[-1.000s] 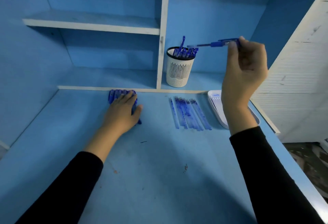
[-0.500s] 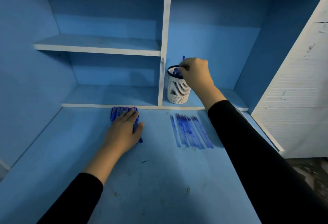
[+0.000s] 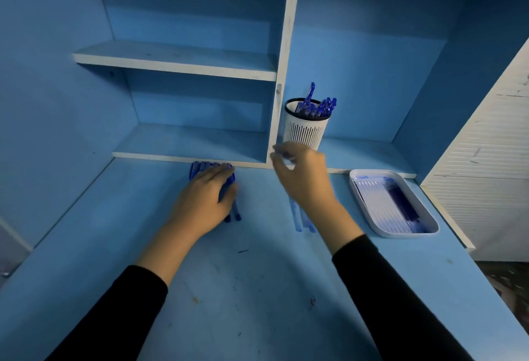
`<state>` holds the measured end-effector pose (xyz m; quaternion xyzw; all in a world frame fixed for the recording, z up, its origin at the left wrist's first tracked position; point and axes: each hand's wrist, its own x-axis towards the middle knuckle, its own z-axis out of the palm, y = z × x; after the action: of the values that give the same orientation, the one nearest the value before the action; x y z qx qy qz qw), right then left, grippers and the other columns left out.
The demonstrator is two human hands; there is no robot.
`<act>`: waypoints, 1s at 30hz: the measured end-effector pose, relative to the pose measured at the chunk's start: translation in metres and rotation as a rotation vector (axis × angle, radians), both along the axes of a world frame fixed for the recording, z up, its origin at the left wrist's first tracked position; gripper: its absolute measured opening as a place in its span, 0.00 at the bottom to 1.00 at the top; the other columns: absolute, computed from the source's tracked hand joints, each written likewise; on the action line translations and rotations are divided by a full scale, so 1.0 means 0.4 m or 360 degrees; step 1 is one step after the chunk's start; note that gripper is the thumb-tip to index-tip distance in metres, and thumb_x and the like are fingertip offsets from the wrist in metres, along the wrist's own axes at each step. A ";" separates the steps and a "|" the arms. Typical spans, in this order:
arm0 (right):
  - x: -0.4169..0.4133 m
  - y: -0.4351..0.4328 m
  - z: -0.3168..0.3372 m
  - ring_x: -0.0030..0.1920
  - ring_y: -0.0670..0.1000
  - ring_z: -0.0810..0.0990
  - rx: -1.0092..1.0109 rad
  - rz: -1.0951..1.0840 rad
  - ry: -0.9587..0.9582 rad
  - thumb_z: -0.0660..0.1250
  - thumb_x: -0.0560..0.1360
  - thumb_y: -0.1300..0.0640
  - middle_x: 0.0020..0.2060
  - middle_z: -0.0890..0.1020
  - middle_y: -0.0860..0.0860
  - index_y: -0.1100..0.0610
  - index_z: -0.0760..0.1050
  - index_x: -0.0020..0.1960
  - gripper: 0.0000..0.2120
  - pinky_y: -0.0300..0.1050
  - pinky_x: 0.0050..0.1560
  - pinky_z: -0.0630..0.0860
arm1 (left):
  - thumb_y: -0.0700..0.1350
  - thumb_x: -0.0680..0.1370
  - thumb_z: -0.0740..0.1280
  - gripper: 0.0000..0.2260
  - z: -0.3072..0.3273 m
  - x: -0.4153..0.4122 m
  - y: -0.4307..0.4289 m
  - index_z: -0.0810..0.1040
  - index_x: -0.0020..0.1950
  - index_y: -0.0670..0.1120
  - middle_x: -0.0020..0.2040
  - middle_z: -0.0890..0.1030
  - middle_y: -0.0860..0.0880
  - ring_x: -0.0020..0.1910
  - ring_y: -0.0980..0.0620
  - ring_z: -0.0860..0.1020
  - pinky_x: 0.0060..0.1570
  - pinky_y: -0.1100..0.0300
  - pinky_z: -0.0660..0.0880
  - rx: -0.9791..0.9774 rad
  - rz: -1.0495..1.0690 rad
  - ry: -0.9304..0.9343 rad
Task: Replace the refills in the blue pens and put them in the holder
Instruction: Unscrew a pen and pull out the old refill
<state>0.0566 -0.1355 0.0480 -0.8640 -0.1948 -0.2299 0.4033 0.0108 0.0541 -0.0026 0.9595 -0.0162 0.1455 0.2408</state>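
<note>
A white slotted holder (image 3: 305,131) stands on the low shelf right of the white divider, with several blue pens (image 3: 316,107) sticking out of its top. My left hand (image 3: 204,203) lies flat on a row of blue pens (image 3: 200,167) on the desk, fingers spread over them. My right hand (image 3: 303,179) hovers in front of the holder, fingers loosely curled and holding nothing. Beneath its wrist lies a row of refills (image 3: 299,220), mostly hidden by the hand.
A white tray (image 3: 372,219) at the desk's right holds clear refills and a few dark blue ones. The white vertical divider (image 3: 283,74) and a shelf (image 3: 174,64) rise behind. A white slatted panel (image 3: 483,177) borders the right edge.
My right hand carried a pen to the holder, dropped it in, and has drawn back down toward the desk with nothing in it. The left hand stayed on the pens.
</note>
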 end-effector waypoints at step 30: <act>-0.049 0.049 -0.085 0.32 0.42 0.76 -0.0027 0.0085 0.0870 0.68 0.74 0.62 0.34 0.82 0.49 0.55 0.83 0.54 0.10 0.28 0.36 0.70 | 0.53 0.83 0.59 0.22 -0.041 -0.043 0.080 0.66 0.76 0.48 0.79 0.58 0.53 0.79 0.56 0.50 0.74 0.65 0.48 -0.0101 -0.0093 0.0020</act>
<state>0.0370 -0.1159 0.0141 -0.8919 -0.1034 0.0243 0.4396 -0.0066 0.0861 -0.0192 0.9514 -0.0381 0.1328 0.2753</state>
